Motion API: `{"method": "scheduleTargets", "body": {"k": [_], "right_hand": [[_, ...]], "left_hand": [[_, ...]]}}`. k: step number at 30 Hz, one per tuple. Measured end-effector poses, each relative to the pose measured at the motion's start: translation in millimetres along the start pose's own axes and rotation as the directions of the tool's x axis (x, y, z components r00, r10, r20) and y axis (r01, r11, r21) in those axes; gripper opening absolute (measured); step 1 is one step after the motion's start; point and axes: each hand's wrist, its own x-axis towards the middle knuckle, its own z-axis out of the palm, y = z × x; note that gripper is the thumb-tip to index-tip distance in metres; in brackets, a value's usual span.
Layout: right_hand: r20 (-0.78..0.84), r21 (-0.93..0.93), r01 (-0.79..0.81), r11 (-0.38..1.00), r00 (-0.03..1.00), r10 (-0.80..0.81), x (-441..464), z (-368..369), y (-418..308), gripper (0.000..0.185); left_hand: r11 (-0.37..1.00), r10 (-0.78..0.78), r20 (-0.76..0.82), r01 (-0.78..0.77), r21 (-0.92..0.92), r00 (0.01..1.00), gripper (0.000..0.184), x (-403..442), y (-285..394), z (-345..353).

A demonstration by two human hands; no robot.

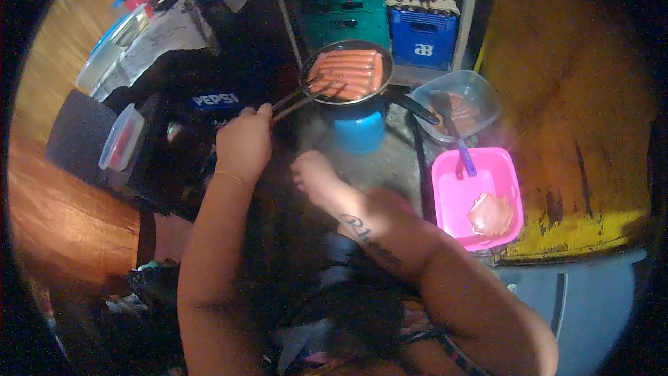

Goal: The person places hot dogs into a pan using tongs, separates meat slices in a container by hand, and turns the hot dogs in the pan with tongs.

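My left hand [243,138] is closed around the handle end of metal tongs [300,105]. The far ends of the tongs reach into a dark frying pan [391,64], among several orange-red sausages [355,63] lying side by side. The pan sits over a stove, its black handle [412,106] pointing right. Below the pan and apart from it, my right hand [316,174] hangs with its fingers curled in, and nothing shows in them.
Right of the pan, a spatula [445,113] lies across a clear plastic tub [480,90] towards a pink basin [441,202] holding pale pink slices [491,214]. A blue container [360,132] stands under the pan. Behind are blue [421,38] and green [346,17] crates. A lidded container [122,138] is at left.
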Motion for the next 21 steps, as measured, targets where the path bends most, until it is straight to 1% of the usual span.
{"method": "scheduleTargets", "body": {"k": [2, 3, 6, 8, 9, 12, 15, 18, 21], "right_hand": [[0.0, 0.028, -0.027, 0.999, 1.0, 0.027, 0.7, 2.0, 1.0, 0.019], [-0.033, 0.039, -0.022, 0.999, 0.999, 0.023, 3.3, 4.2, 5.4, 0.021], [-0.026, -0.039, 0.018, 0.999, 0.999, -0.019, 5.4, 7.2, 11.1, 0.021], [0.008, -0.089, -0.025, 0.996, 1.0, 0.026, 8.7, 9.1, 11.2, 0.019], [0.02, -0.113, -0.045, 0.993, 0.999, 0.048, 10.3, 8.8, 11.0, 0.018], [0.032, -0.199, -0.016, 0.98, 0.999, 0.023, -5.9, 8.7, 2.1, 0.017], [0.026, -0.091, 0.016, 0.996, 1.0, -0.014, 3.4, 7.2, 13.6, 0.015], [-0.011, 0.021, 0.038, 0.999, 0.999, -0.038, -1.0, 7.9, 10.2, 0.014], [0.037, -0.02, 0.05, 0.999, 0.998, -0.049, 5.4, 3.1, 10.3, 0.014]], "left_hand": [[0.997, 0.037, 0.0, -0.037, 0.075, 0.999, 0.018, 2.1, -9.4, -3.6], [0.995, 0.037, 0.02, -0.038, 0.09, 0.999, 0.018, 3.0, -11.8, -7.6], [0.993, 0.032, 0.067, -0.039, 0.115, 0.997, 0.018, 6.7, -11.6, -15.6], [0.994, 0.025, 0.075, -0.033, 0.106, 0.997, 0.017, 11.0, -8.4, -10.9], [0.994, 0.035, 0.061, -0.041, 0.103, 0.998, 0.018, 13.6, -7.0, -6.3], [0.992, 0.063, 0.033, -0.067, 0.104, 0.997, 0.017, 20.3, 2.6, 1.9], [0.988, 0.082, 0.043, -0.087, 0.129, 0.996, 0.017, 24.4, 12.8, 0.0], [0.982, 0.104, 0.059, -0.112, 0.154, 0.993, 0.017, 27.3, 16.6, -7.6], [0.976, 0.101, 0.086, -0.115, 0.185, 0.991, 0.018, 28.9, 19.4, -13.1]]}}
